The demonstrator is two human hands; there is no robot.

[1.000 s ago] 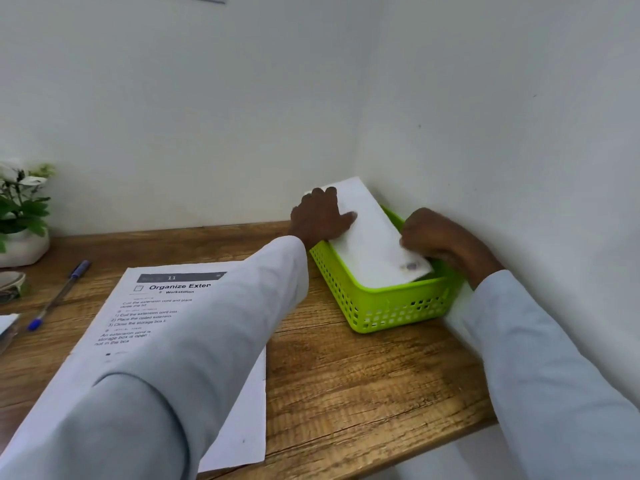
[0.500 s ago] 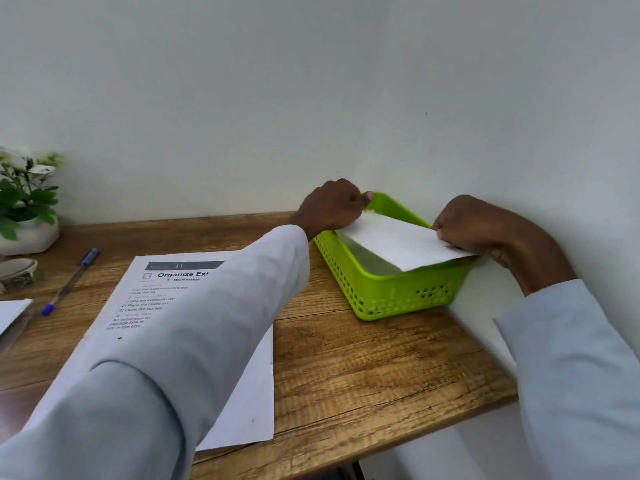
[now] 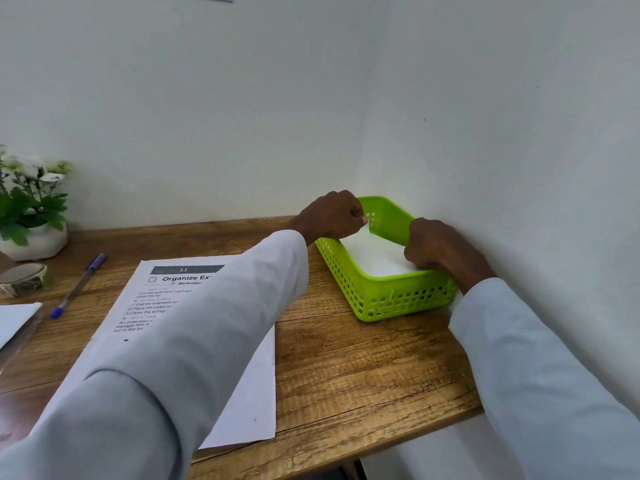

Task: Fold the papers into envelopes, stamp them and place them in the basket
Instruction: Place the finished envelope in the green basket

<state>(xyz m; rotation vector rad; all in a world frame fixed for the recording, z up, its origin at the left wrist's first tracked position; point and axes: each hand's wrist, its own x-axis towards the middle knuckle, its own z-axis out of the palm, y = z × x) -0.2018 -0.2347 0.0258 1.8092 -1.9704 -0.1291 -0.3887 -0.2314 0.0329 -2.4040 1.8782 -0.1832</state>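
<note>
A lime-green perforated basket [image 3: 398, 299] stands in the desk's right corner against both walls. A white folded envelope [image 3: 374, 252] lies flat inside it. My left hand [image 3: 332, 216] is at the basket's far left corner, its fingers curled and the thumb tip at the envelope's far end. My right hand [image 3: 436, 244] sits over the basket's right side with curled fingers on the envelope's near right end. Both hands seem to pinch the envelope; the fingertips are hidden.
A printed sheet [image 3: 156, 299] lies on the wooden desk under my left sleeve. Left of it are a blue pen [image 3: 78, 285], a tape roll [image 3: 22, 278], a potted plant [image 3: 31, 206] and more white paper [image 3: 14, 320]. The desk's front edge runs close below the basket.
The envelope, tilted over the basket a second ago, has been lowered and now lies flat inside it. Both hands came down with it and closer together.
</note>
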